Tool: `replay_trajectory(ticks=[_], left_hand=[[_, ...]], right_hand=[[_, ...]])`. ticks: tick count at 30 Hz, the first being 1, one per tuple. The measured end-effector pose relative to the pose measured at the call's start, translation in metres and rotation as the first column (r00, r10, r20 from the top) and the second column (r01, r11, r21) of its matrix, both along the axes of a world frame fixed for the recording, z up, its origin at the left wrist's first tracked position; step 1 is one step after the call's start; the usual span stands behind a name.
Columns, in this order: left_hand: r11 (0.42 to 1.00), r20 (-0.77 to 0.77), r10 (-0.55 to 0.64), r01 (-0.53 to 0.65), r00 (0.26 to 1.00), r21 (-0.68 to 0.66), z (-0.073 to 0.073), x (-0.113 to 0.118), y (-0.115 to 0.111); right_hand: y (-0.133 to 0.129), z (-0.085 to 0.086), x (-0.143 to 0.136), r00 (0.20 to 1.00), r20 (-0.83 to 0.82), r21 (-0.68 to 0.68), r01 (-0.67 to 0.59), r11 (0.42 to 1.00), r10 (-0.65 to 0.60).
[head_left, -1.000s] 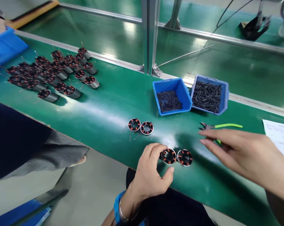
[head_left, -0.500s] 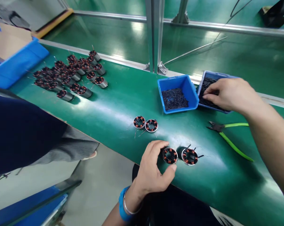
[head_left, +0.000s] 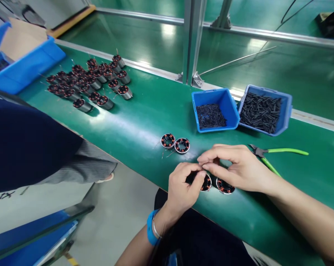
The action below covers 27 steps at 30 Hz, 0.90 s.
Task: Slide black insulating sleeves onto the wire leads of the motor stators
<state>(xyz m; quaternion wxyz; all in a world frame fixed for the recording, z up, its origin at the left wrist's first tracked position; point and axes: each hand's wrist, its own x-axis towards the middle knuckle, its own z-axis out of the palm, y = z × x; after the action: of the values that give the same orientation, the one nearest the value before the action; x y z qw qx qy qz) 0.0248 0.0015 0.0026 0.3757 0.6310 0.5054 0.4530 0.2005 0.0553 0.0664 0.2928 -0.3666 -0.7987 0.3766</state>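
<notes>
My left hand (head_left: pixel 185 184) is closed at the upper left edge of a wire-wound motor stator (head_left: pixel 207 183), its thumb and forefinger nearly together over the rim. Fingertips of my right hand (head_left: pixel 233 164) pinch just above that spot, almost touching the left ones. Whatever lies between the fingers of either hand is too small or hidden to make out. Partly under my right hand stands a second stator (head_left: pixel 225 186), its copper coils facing up. Two more stators, one on the left (head_left: pixel 167 141) and one on the right (head_left: pixel 182 146), stand together beyond my hands, with thin wires trailing.
Two bins, a blue one (head_left: pixel 232 114) and a greyish-blue one (head_left: pixel 286 114), hold short black tubes. Green-handled cutters (head_left: pixel 287 150) lie beyond my right forearm. Many stators (head_left: pixel 85 87) cluster at the far left near a large blue crate (head_left: pixel 36 66). Another person's dark clothing (head_left: pixel 25 151) shows at left.
My right hand has come out of the greyish-blue bin and moved left and nearer, to the stator by my left hand. My left thumb and forefinger have closed together.
</notes>
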Motion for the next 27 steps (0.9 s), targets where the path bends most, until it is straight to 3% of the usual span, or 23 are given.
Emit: replay_trajectory(ticks=[10, 14, 19, 22, 24, 27], left_hand=[[0.999, -0.025, 0.019, -0.019, 1.000, 0.030, 0.000, 0.001, 0.000], [1.000, -0.019, 0.003, -0.003, 1.000, 0.015, 0.000, 0.000, -0.001], [1.000, -0.020, 0.012, -0.012, 1.000, 0.017, 0.000, 0.000, -0.002], [0.998, -0.027, -0.039, 0.038, 0.999, -0.059, 0.005, -0.005, -0.005], [0.989, -0.072, -0.111, 0.103, 0.991, -0.103, 0.009, -0.013, -0.008], [0.975, -0.173, -0.210, 0.193, 0.962, -0.110, 0.011, -0.025, -0.013]], right_hand=[[0.002, 0.009, -0.003, 0.995, 0.061, 0.062, -0.087, 0.994, 0.083], [0.003, 0.012, -0.002, 0.998, 0.050, 0.100, -0.051, 0.994, 0.046], [0.005, 0.010, -0.003, 0.982, 0.145, 0.081, -0.135, 0.988, 0.122], [0.004, 0.012, 0.001, 0.958, 0.249, 0.088, -0.169, 0.982, 0.142], [-0.002, 0.018, 0.009, 0.938, 0.330, 0.139, -0.161, 0.977, 0.108], [-0.024, 0.028, 0.021, 0.919, 0.381, 0.302, -0.024, 0.953, -0.098]])
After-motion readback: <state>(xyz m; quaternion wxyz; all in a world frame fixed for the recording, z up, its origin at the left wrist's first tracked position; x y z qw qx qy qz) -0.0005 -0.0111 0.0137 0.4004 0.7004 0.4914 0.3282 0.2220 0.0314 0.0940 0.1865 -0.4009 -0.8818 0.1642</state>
